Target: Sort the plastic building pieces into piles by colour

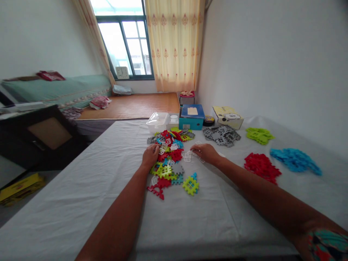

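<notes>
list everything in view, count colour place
Table: one, white, foreground
Mixed pile: one, multicoloured, centre
White pieces: several, white, beside pile
Sorted piles: four, grey, lime, red, blue, right
Clear box: one, clear, far end
Blue box: one, blue, far end
Cartoon box: one, yellow, far end
Window: one, dark, back
Curtains: two, yellow, back
Clock: one, white, back
Cabinet: one, black, left
Bed: one, brown, back
Left hand: one, at mixed pile
Right hand: one, by white pieces

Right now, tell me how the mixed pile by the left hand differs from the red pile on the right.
The mixed pile combines several colours; the red pile has one. The mixed pile spreads farther; the red pile is more compact. The mixed pile lies beside the left hand, the red pile right of the right hand. Both rest on the pale cloth.
</notes>
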`<state>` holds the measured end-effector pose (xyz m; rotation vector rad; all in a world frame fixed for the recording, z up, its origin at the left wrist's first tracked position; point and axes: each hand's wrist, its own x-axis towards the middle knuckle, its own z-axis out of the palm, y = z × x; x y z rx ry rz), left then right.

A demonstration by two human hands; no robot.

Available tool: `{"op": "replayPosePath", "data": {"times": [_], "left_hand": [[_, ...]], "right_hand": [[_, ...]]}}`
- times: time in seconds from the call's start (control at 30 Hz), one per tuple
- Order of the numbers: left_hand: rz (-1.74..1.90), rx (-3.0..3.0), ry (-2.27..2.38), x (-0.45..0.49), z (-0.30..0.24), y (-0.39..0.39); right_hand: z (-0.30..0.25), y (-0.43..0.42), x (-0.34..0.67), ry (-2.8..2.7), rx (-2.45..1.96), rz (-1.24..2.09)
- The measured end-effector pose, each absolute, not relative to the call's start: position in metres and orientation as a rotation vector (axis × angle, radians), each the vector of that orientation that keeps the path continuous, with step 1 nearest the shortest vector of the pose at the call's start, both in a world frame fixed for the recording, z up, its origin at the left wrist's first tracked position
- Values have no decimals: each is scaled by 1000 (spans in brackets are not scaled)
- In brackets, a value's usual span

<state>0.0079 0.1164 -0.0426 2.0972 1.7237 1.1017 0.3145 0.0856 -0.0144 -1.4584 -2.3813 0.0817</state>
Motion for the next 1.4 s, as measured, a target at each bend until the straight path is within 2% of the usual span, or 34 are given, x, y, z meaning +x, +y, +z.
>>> {"op": "replayPosePath", "data": {"times": [0.23,0.5,0.67,0.83,0.97,1.17,1.4], "left_hand": [[1115,2063,1702,5,-45,117],[1111,2074,1716,5,-45,119],[1102,2088,1714,5,-44,118],[1114,2097,1707,4,-45,118],[1119,2090,1709,4,-47,120],[1114,2072,1707,4,-47,119],[1123,2080,1703,4,-50,121]], "right_hand": [[-16,82,326,-2309,-1254,140],[-12,108,390,-2216,-1559,62],[-25,119,363,-2377,-1529,-47],[-13,124,348,-2596,-1661,-49],[-2,135,343,-2531,-1785,-70],[-12,166,331,-2399,-1856,-20],[-18,186,320,-2400,-1774,0]]}}
